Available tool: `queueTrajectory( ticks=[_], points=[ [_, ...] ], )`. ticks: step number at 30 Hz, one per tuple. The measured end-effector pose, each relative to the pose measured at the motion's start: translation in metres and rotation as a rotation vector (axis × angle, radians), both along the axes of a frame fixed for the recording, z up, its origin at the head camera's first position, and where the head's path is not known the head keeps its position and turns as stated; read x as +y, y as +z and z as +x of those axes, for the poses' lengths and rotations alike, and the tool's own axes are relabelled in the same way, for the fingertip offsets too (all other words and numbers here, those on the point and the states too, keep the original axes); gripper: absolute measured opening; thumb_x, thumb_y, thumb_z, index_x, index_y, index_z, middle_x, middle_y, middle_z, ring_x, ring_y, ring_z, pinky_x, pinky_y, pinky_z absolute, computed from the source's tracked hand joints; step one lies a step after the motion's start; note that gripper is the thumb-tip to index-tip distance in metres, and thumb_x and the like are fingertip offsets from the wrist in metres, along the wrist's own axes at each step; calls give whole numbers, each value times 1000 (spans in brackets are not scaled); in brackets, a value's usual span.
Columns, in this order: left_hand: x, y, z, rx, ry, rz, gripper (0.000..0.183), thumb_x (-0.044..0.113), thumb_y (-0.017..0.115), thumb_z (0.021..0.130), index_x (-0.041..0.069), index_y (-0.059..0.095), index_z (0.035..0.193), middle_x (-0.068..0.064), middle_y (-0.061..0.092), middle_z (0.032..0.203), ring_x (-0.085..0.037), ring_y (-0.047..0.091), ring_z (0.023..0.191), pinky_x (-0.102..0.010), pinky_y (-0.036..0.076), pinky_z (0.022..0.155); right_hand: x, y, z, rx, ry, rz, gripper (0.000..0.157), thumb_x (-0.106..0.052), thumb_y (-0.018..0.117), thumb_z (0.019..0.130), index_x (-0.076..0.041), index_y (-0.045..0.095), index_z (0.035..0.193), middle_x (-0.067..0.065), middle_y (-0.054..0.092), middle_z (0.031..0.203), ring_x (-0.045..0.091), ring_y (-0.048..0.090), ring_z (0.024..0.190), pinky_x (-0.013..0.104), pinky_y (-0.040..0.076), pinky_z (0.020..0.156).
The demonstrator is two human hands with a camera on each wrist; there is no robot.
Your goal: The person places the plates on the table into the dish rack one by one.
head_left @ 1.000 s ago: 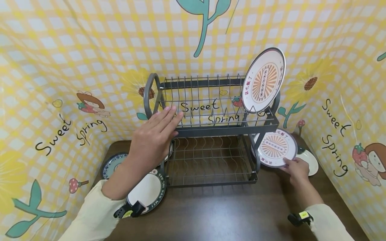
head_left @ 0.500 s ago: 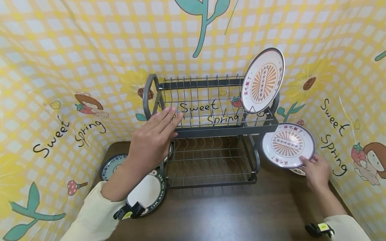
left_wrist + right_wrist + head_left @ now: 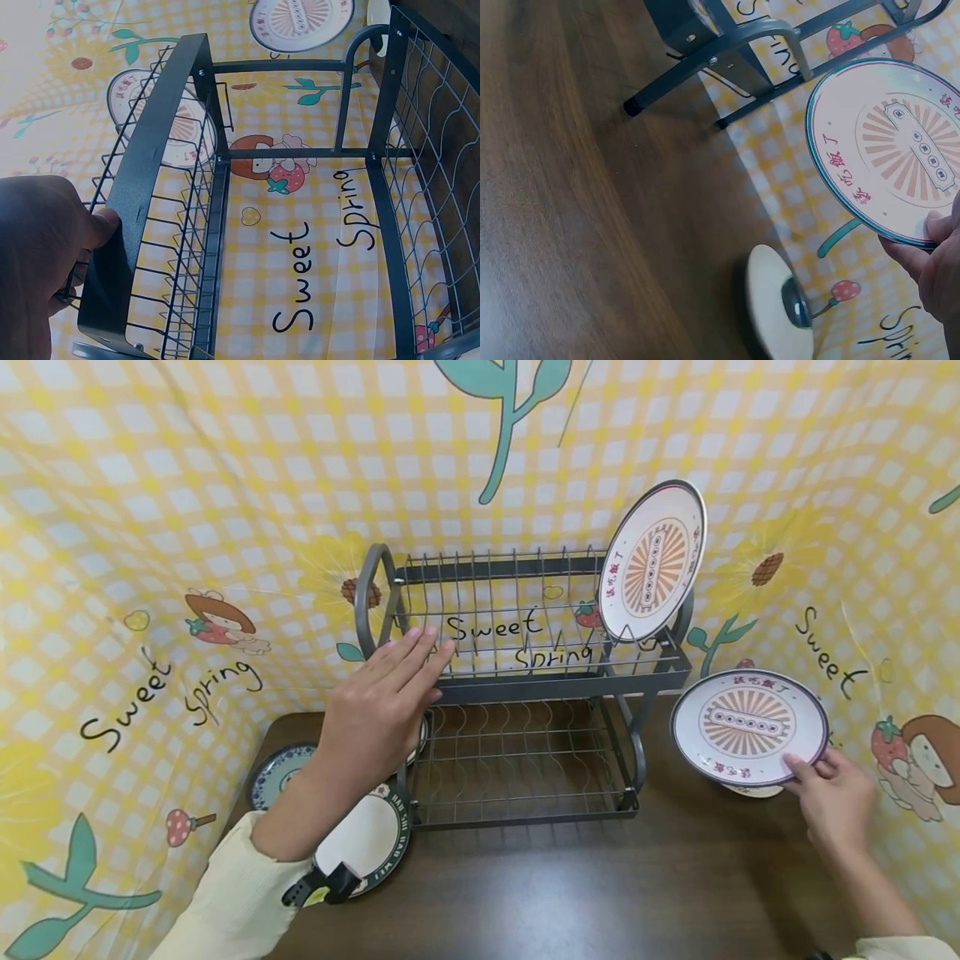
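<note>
A grey two-tier dish rack (image 3: 555, 687) stands on the table. My left hand (image 3: 371, 718) grips its upper front rail; in the left wrist view the thumb (image 3: 105, 227) presses the bar while fingers curl round the wires. To the right of the rack, my right hand (image 3: 836, 793) pinches the near rim of a white plate (image 3: 693, 727) with an orange sunburst print, held in the air face up. The right wrist view shows the thumb on top of this plate (image 3: 847, 127). A matching plate (image 3: 652, 560) leans upright in the top tier's right end.
A green-rimmed plate (image 3: 360, 843) and a blue-patterned dish (image 3: 277, 777) lie left of the rack, partly behind my left arm. A pale dish (image 3: 769, 300) lies on the table (image 3: 577, 225) at the right, mostly hidden by the held plate from above. Yellow checked cloth (image 3: 300, 468) surrounds the table.
My right hand has carried the held plate rightward, away from the rack's side and closer to the camera. My left hand keeps its place on the rail.
</note>
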State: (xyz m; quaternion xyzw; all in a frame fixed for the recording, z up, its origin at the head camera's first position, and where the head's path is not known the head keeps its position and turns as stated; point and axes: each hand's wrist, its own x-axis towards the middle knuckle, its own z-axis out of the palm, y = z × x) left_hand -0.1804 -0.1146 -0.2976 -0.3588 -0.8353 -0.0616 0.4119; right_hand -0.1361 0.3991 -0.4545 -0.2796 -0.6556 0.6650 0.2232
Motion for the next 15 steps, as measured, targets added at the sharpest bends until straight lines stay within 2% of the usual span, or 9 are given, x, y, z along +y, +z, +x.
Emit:
queueTrajectory(
  ticks=[5,9,13,15],
  points=[
    [0,0,1,12,10,-7,46,15,65,90,11,56,136,-12,58,134,-28,54,126,-42,48,104,-3,10,10,73,19,-38,29,-5,71,84,-5,65,112,-20,67,70,2,68,58,17,57,55],
    [0,0,1,17,10,-5,47,15,66,90,11,56,136,-12,58,134,-28,55,126,-43,48,104,-9,17,16,124,46,-12,26,-2,70,84,-8,66,108,-18,68,74,0,68,62,17,57,57],
    [1,0,1,18,9,-3,47,15,66,89,11,57,135,-12,58,134,-28,55,126,-43,48,104,-16,23,21,146,68,61,23,0,71,83,-10,68,103,-17,69,74,-1,68,63,17,56,57],
    [1,0,1,17,12,-7,46,16,65,90,10,56,135,-12,57,135,-28,55,126,-42,47,105,-21,25,23,134,85,136,24,0,71,83,-11,69,104,-19,70,74,-2,69,64,16,56,58]
  ],
)
